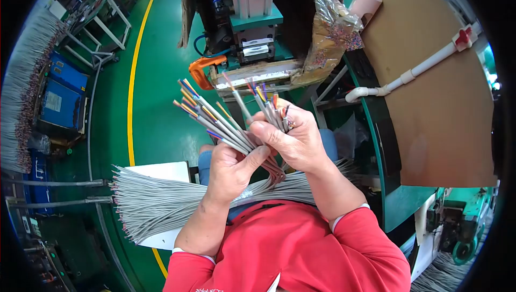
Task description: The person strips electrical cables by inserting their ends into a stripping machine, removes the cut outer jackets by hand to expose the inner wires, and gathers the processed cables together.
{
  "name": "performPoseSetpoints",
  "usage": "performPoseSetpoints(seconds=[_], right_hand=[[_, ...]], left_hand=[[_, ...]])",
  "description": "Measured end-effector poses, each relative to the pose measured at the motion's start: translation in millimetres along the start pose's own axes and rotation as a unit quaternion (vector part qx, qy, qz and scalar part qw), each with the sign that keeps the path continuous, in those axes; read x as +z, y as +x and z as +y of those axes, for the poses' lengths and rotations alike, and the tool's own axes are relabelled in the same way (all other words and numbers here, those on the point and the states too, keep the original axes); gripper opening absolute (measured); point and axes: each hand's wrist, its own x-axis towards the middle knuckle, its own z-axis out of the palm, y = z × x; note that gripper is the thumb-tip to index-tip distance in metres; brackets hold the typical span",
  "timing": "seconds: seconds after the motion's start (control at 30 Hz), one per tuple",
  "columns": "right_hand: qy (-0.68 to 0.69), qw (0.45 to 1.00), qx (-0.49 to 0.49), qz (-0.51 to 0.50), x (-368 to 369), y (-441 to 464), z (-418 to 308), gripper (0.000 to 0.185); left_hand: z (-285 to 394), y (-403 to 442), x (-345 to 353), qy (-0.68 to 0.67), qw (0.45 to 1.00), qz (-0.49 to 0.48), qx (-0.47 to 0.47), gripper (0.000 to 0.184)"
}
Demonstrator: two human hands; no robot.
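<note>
My left hand [237,164] is closed around a bundle of grey cables [217,123], whose stripped ends fan out up and to the left with coloured inner wires showing. Beside it, my right hand [287,136] grips a smaller group of grey cables [267,104], thumb pressed across them. One cable in this group leans away to the left of the others. Both bundles run down together between my hands. Across my lap lies a thick sheaf of similar grey cables [161,198], partly hidden by my forearms.
Ahead stands a pneumatic press [252,2] inside an open cardboard box [320,61], with an orange clamp-like handle [201,71] in front. A brown board [430,104] with a white pipe [424,69] is at right. More cables [32,77] hang at left, near a blue machine [63,96].
</note>
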Motion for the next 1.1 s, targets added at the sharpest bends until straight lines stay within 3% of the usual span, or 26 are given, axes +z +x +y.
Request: performPoseSetpoints(seconds=[0.03,0.13,0.17,0.27,0.43,0.53,0.57,0.67,0.7,0.77,0.8,0.93,1.1], right_hand=[[0.000,1.000,-0.002,-0.002,0.2,-0.1,-3.9,0.013],[0.093,0.981,0.167,0.024,-0.2,-6.9,-22.8,0.009],[0.094,0.981,0.169,0.019,-1.5,-9.1,-21.6,0.009],[-0.024,0.990,0.140,-0.015,-5.8,-16.1,-13.4,0.013],[-0.099,0.985,0.138,-0.029,-7.2,-19.4,-9.2,0.015],[-0.089,0.984,0.149,-0.035,-6.1,-18.6,-7.3,0.013],[-0.090,0.984,0.150,-0.035,-6.6,-19.4,-6.4,0.013],[0.039,0.981,0.187,-0.030,-6.2,-20.0,-3.4,0.015],[0.039,0.981,0.187,-0.031,-7.7,-19.3,-4.4,0.015],[0.050,0.972,0.211,-0.086,-15.3,-20.3,-9.8,0.019],[0.055,0.966,0.223,-0.114,-17.5,-20.9,-11.4,0.022],[0.062,0.961,0.229,-0.141,-17.8,-21.7,-12.0,0.023],[0.072,0.962,0.223,-0.139,-18.5,-22.6,-8.6,0.023]], left_hand=[[-0.4,-0.6,0.4,0.001,1.000,0.002,0.002,0.019],[-3.0,-4.1,0.1,-0.135,0.980,0.146,-0.025,0.021],[-3.5,-4.3,-4.3,-0.135,0.979,0.151,-0.025,0.021],[-2.6,0.6,-23.6,-0.309,0.948,0.071,-0.021,0.029],[4.0,1.1,-17.4,-0.333,0.941,0.054,0.037,0.037],[6.9,-13.1,-12.6,-0.061,0.995,0.004,0.076,0.040],[7.6,-11.7,-14.9,-0.063,0.995,0.004,0.075,0.040],[12.6,-0.7,-27.7,0.149,0.952,-0.165,0.213,0.035],[14.2,2.3,-26.7,0.150,0.952,-0.163,0.213,0.035],[18.2,6.5,-20.4,-0.067,0.995,0.047,0.056,0.032],[20.3,8.1,-19.1,-0.175,0.972,0.153,-0.026,0.031],[28.7,18.1,-25.4,-0.236,0.960,0.105,-0.106,0.028],[20.7,23.4,-27.0,-0.240,0.958,0.114,-0.109,0.030]])
